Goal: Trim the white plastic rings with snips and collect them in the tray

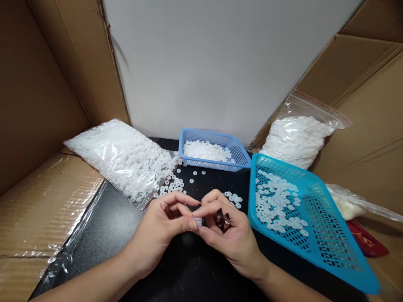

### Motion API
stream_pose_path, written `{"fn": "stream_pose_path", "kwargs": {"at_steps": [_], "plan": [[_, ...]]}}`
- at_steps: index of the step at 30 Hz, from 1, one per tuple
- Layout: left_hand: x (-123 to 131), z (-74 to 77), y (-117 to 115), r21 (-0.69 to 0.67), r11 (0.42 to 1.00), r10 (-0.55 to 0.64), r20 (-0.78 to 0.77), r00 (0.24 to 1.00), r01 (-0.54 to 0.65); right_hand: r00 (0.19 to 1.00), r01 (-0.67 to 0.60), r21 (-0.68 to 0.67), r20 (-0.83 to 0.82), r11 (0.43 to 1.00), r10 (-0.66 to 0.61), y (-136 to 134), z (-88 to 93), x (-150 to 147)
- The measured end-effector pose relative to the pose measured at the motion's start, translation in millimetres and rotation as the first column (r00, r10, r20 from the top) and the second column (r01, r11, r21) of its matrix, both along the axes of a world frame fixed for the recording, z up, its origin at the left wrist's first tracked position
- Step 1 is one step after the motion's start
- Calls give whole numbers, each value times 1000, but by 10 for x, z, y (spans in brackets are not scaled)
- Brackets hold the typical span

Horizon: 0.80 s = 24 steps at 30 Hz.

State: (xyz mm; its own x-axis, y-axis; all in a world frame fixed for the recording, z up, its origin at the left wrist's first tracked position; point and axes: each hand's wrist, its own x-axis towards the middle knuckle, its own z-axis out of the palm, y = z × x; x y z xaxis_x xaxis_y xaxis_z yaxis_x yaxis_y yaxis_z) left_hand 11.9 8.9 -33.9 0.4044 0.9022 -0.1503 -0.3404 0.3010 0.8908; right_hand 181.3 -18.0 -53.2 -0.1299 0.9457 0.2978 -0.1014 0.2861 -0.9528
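Observation:
Over the black tabletop my two hands meet and pinch a short stack of white plastic washers (197, 221). My left hand (170, 216) has its thumb and forefinger on the left side of the stack. The fingers of my right hand (226, 235) close on its right side. Against that palm sit shiny dark brown pieces with pointed tips (223, 219), partly covered by the fingers. Loose washers (173, 184) lie beyond my left hand, and a smaller group (233, 199) lies just beyond my right.
A clear bag (119, 157) full of washers lies at left. A light blue basket (214, 165) at the back and a turquoise basket (315, 260) at right hold more. Another bag (296, 136) of white pieces leans on the right cardboard (374, 109). A red packet (367, 239) lies beside it.

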Motion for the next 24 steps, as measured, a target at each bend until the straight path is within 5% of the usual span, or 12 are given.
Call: {"fn": "stream_pose_path", "kwargs": {"at_steps": [16, 24], "plan": [[2, 64, -29, 53, 997, -65, 68, 996, 61, 893, -260, -350, -442, 900, 86, 31, 11, -39], [-3, 38, -38, 31, 998, -63, 66, 996, 61, 859, -327, -358, -499, 875, 117, 31, -42, -57]]}}
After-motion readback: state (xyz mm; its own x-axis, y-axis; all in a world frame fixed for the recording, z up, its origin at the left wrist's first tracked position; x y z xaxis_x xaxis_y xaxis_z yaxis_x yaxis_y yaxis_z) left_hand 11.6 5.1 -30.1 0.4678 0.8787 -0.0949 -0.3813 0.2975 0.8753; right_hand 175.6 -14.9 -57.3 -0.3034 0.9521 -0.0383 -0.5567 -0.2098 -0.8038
